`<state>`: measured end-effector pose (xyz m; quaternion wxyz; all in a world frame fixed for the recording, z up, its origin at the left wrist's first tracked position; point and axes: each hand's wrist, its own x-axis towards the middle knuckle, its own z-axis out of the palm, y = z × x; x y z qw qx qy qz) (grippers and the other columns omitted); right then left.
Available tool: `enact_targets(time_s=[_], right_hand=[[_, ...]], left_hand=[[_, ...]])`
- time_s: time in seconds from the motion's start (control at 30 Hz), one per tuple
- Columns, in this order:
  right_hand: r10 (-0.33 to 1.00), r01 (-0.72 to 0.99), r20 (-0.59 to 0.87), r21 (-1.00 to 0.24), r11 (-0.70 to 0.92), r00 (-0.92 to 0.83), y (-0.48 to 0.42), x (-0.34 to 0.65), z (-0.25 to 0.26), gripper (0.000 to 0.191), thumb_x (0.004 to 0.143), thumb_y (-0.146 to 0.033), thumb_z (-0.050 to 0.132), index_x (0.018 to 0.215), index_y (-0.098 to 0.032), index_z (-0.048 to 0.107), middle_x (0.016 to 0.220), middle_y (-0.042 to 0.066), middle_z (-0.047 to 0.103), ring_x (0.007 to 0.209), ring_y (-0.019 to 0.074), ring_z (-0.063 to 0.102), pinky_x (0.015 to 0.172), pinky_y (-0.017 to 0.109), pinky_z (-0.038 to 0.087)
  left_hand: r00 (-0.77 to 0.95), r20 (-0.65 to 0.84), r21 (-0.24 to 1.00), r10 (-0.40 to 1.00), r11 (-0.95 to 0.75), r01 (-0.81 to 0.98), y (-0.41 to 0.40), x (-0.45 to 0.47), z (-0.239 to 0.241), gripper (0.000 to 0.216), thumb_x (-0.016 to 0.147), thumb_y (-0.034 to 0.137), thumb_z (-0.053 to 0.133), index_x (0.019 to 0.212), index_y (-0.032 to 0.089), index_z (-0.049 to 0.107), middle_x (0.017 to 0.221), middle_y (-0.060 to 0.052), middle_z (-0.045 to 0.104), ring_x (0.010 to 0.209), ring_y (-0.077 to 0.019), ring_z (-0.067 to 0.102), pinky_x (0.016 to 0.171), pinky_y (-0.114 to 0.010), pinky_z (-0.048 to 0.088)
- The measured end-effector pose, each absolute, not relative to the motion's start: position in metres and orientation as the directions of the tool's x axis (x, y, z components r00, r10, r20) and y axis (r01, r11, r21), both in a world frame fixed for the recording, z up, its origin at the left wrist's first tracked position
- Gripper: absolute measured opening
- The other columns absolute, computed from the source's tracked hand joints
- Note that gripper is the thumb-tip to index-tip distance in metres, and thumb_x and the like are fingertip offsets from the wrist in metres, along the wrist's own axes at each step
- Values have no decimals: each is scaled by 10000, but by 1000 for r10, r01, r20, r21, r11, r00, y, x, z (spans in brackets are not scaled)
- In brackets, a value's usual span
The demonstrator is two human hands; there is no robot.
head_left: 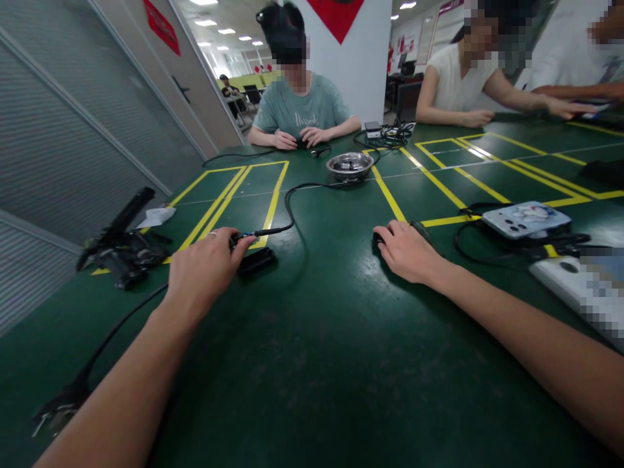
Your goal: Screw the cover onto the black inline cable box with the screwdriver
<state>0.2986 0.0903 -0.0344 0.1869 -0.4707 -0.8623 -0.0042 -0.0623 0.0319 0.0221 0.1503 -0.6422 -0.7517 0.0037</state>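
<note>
My left hand (pixel 202 263) pinches a black cord (pixel 273 230) where thin coloured wires show at its open end; the fingers partly hide a small black part there. Just right of those fingertips, a narrow black plastic casing (pixel 257 261) lies on the table. My right hand (pixel 407 252) rests on the tabletop with fingers curled over a small black piece (pixel 377 238), mostly covered, so its kind is unclear. Behind that hand, a dark object (pixel 420 229) shows in part. At lower left, a mains plug (pixel 65 400) lies beside my left forearm, with cord leading toward my left hand.
A steel bowl (pixel 350 166) with small parts stands mid-table. Black plastic pieces (pixel 124 250) are piled at left. A patterned phone-like device (pixel 526 220) and cables lie at right, near a white device (pixel 578 286). Yellow tape marks the green table (pixel 312 364). Co-workers sit opposite.
</note>
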Motion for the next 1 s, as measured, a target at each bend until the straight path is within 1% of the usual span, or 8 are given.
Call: enact_targets(time_s=[0.07, 0.13, 0.27, 0.5, 0.57, 0.7, 0.9, 1.0], right_hand=[[807, 815, 301, -136, 564, -508, 88, 298, -39, 435, 932, -327, 398, 1268, -107, 564, 1131, 222, 586, 1064, 385, 537, 899, 556, 425], [809, 827, 298, -99, 553, -506, 85, 299, -39, 502, 932, -306, 396, 1375, -84, 476, 1197, 251, 562, 1110, 412, 516, 905, 579, 416], [733, 789, 361, 10, 614, -576, 71, 285, -20, 626, 920, -300, 463, 1487, -81, 313, 1399, 242, 455, 1310, 406, 391, 1062, 571, 322], [480, 504, 343, -22, 863, -807, 54, 162, -5, 364, 938, -290, 481, 1224, -81, 564, 1195, 190, 600, 1090, 311, 558, 892, 441, 481], [479, 498, 382, -56, 866, -790, 62, 120, -16, 377, 939, -309, 494, 1245, -96, 555, 1240, 171, 589, 1136, 294, 541, 931, 426, 464], [493, 494, 328, -86, 865, -806, 78, 73, -34, 364, 967, -367, 456, 1224, -153, 599, 1320, 103, 561, 1232, 284, 491, 998, 431, 407], [500, 501, 281, -74, 863, -819, 73, 120, -34, 340, 971, -217, 392, 1134, -158, 684, 1170, 162, 595, 1100, 298, 549, 880, 423, 460], [492, 499, 254, -41, 866, -833, 54, 173, -31, 351, 952, -216, 421, 1194, -149, 667, 1123, 194, 579, 1007, 304, 557, 795, 421, 472]], left_hand=[[-135, 231, -202, 963, 184, 962, 32, -63, 21, 699, 947, 662, 155, 1233, 165, 555, 1078, -179, 671, 920, -358, 645, 713, -418, 476], [-143, 237, -204, 961, 193, 960, 32, -64, 20, 717, 944, 667, 137, 1225, 154, 551, 1061, -184, 674, 911, -354, 646, 714, -417, 476], [-146, 260, -214, 955, 204, 955, 32, -67, 18, 746, 941, 665, 78, 1223, 151, 540, 1058, -189, 671, 914, -369, 643, 685, -418, 472], [-204, 253, -218, 946, 261, 940, 31, -70, 21, 743, 946, 658, 67, 1234, 160, 537, 1065, -173, 672, 908, -334, 640, 665, -347, 413], [-207, 251, -230, 946, 266, 936, 31, -70, 23, 755, 945, 657, 45, 1241, 156, 526, 1069, -171, 669, 907, -331, 638, 663, -338, 398], [-163, 249, -246, 955, 225, 943, 28, -68, 22, 773, 944, 656, 17, 1240, 148, 519, 1060, -166, 665, 904, -327, 631, 664, -337, 393], [-81, 232, -252, 969, 140, 957, 21, -56, 23, 747, 963, 629, 24, 1230, 132, 514, 1007, -155, 657, 871, -299, 620, 658, -336, 411], [33, 156, -202, 987, -1, 979, 19, -49, 24, 681, 979, 626, 132, 1203, 109, 515, 1022, -157, 659, 884, -292, 626, 688, -346, 438]])
